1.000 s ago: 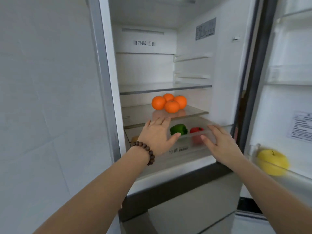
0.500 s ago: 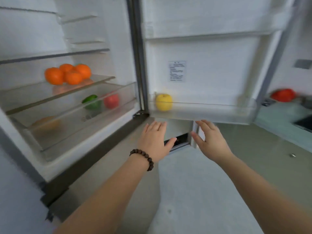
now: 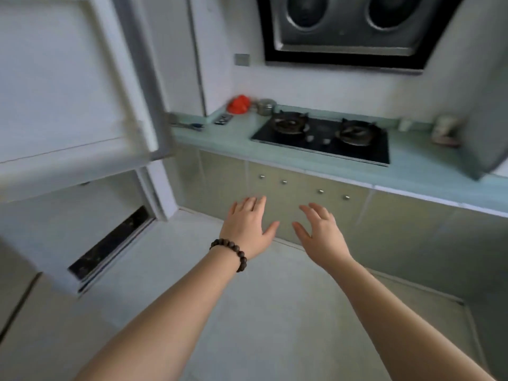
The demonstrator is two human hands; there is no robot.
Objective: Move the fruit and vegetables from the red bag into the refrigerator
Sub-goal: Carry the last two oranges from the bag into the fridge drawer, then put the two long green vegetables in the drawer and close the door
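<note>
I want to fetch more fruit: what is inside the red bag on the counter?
The red bag sits blurred on the counter beside a metal pot. Its contents are hidden.

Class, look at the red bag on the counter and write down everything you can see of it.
The red bag is a small, crumpled, bright red lump, blurred in this view, so its material and contents cannot be made out. It sits on the pale green countertop at its far left corner, by the white wall, left of a round metal pot and beyond the gas hob. Neither the left hand nor the right hand touches it; both are empty, well short of it.
</note>
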